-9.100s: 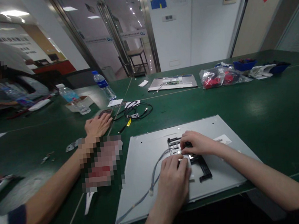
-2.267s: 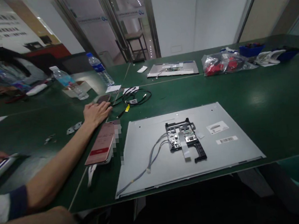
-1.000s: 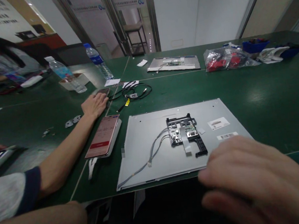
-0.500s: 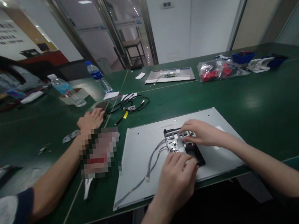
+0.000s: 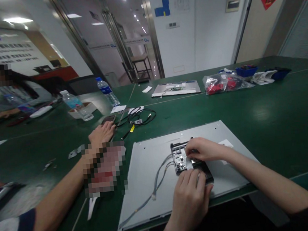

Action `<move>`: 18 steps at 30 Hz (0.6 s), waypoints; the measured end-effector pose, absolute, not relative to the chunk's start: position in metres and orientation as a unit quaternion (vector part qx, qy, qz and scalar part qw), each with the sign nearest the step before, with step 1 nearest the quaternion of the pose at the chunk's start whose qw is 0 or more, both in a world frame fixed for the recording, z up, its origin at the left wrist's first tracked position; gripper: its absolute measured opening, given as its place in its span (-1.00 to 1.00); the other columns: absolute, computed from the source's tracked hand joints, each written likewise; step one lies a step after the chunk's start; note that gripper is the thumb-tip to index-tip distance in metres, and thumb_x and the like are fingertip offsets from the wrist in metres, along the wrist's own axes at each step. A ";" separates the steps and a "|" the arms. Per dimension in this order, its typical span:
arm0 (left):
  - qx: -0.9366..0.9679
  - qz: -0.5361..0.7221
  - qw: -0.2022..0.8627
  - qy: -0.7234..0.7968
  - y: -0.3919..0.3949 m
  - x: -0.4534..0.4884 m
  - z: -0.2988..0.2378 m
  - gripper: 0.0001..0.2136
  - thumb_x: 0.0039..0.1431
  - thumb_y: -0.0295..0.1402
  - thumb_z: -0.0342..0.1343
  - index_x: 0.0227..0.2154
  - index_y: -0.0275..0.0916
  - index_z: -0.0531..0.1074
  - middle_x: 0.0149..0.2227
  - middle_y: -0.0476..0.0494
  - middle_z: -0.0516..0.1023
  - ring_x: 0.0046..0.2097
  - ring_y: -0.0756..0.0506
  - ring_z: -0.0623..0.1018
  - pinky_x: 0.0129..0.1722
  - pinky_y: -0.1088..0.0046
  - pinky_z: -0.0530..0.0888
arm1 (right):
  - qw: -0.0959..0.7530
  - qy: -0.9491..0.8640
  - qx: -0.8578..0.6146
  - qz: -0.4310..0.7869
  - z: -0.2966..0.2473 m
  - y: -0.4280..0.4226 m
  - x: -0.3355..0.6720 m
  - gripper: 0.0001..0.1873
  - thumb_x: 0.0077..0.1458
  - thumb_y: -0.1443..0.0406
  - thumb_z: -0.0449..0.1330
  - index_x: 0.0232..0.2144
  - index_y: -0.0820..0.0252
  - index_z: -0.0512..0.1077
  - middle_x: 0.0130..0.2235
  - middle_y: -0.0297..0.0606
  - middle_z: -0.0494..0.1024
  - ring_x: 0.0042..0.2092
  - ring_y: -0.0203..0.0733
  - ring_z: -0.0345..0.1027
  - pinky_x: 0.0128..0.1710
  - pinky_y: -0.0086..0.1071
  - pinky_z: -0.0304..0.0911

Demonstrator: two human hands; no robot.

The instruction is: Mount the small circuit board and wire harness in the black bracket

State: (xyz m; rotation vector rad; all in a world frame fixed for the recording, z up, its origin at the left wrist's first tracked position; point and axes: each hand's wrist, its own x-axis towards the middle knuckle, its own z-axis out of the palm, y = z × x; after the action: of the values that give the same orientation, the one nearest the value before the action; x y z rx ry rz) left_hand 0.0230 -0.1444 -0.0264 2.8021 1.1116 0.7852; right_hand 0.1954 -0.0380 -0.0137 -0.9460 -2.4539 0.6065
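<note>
Bracket [image 5: 207,172], blk, sits on the panel [image 5: 146,174], approx mid-panel, w/ a small board [image 5: 179,160] on its L half. Panel lies flat on the green desk [image 5: 265,137], close to its nr edge. R hand [image 5: 204,149] comes in over the board's R side, thumb & fingertips bent in together; can't tell what, if anything, is pinched. L hand [image 5: 191,193] is at the bracket's nr end, fingers curled, tips partly hidden; can't tell if it grips or just rests there. Grey wires [image 5: 157,177] run from the board's L side to the panel's nr L corner. White label [image 5: 227,143] on panel, partly behind R forearm. To the L, co-worker's hand [image 5: 102,132] lies on/by a dk flat item [image 5: 108,119]; blurred-out phone [image 5: 107,167] nr that forearm. Blk cable [image 5: 151,121] w/ yellow tag [image 5: 132,128] coiled beyond the panel. Further back: 2 upright btls [image 5: 107,91], a 2nd panel [image 5: 155,90], clear bag [image 5: 223,84] w/ red stuff, blue bin [image 5: 246,71], white gloves [image 5: 263,77].
</note>
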 end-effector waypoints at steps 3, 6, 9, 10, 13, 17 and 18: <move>0.889 0.254 0.010 0.381 -0.145 0.021 -0.030 -0.83 0.27 -0.38 0.02 -0.14 -0.31 0.39 -0.16 -0.26 0.50 -0.11 -0.24 0.48 -0.10 0.14 0.45 | 0.220 -0.889 -0.344 0.207 -0.017 -0.037 0.192 -0.89 0.06 0.46 0.21 -0.36 0.21 0.49 -0.34 -0.27 0.55 -0.26 -0.22 0.38 -0.21 -0.40 0.19; 0.883 0.256 0.010 0.394 -0.145 0.019 -0.037 -0.83 0.28 -0.38 0.00 -0.15 -0.32 0.41 -0.17 -0.26 0.52 -0.12 -0.23 0.51 -0.11 0.15 0.48 | 0.224 -0.889 -0.342 0.208 -0.021 -0.036 0.190 -0.89 0.07 0.46 0.20 -0.35 0.20 0.49 -0.32 -0.27 0.55 -0.24 -0.22 0.38 -0.20 -0.40 0.19; 0.880 0.262 0.006 0.395 -0.145 0.017 -0.042 -0.82 0.28 -0.39 0.00 -0.14 -0.32 0.42 -0.15 -0.27 0.53 -0.10 -0.23 0.52 -0.08 0.15 0.48 | 0.225 -0.890 -0.340 0.206 -0.022 -0.036 0.188 -0.89 0.07 0.46 0.20 -0.35 0.20 0.48 -0.32 -0.28 0.55 -0.25 -0.22 0.38 -0.20 -0.41 0.19; 0.881 0.263 0.004 0.394 -0.145 0.017 -0.042 -0.82 0.28 -0.39 0.00 -0.14 -0.33 0.42 -0.15 -0.28 0.53 -0.10 -0.23 0.52 -0.08 0.15 0.48 | 0.225 -0.890 -0.340 0.204 -0.022 -0.037 0.188 -0.89 0.07 0.46 0.20 -0.35 0.20 0.48 -0.32 -0.28 0.55 -0.25 -0.22 0.37 -0.20 -0.41 0.19; 0.881 0.262 0.003 0.393 -0.146 0.017 -0.040 -0.83 0.28 -0.40 0.00 -0.15 -0.32 0.43 -0.16 -0.27 0.53 -0.10 -0.23 0.52 -0.08 0.15 0.48 | 0.228 -0.891 -0.340 0.195 -0.021 -0.039 0.187 -0.90 0.08 0.45 0.19 -0.35 0.20 0.47 -0.33 -0.28 0.54 -0.25 -0.21 0.36 -0.21 -0.41 0.18; 0.882 0.261 0.007 0.392 -0.146 0.018 -0.037 -0.87 0.28 -0.40 0.00 -0.24 -0.29 0.43 -0.24 -0.23 0.53 -0.15 -0.22 0.53 -0.14 0.15 0.49 | 0.225 -0.892 -0.347 0.181 -0.018 -0.042 0.187 -0.92 0.08 0.44 0.18 -0.36 0.21 0.46 -0.34 -0.27 0.54 -0.27 -0.21 0.35 -0.24 -0.41 0.16; 0.881 0.262 0.008 0.393 -0.146 0.018 -0.037 -0.88 0.28 -0.40 0.00 -0.26 -0.28 0.43 -0.25 -0.22 0.53 -0.17 -0.22 0.53 -0.16 0.16 0.49 | 0.224 -0.892 -0.350 0.177 -0.018 -0.042 0.187 -0.92 0.08 0.44 0.18 -0.36 0.22 0.46 -0.34 -0.27 0.54 -0.28 -0.21 0.35 -0.25 -0.41 0.16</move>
State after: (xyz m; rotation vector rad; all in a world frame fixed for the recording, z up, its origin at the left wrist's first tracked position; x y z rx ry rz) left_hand 0.0180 -0.1464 -0.0373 2.7548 1.2290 0.8188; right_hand 0.1868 -0.0420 -0.0178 -0.9662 -2.4627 0.4888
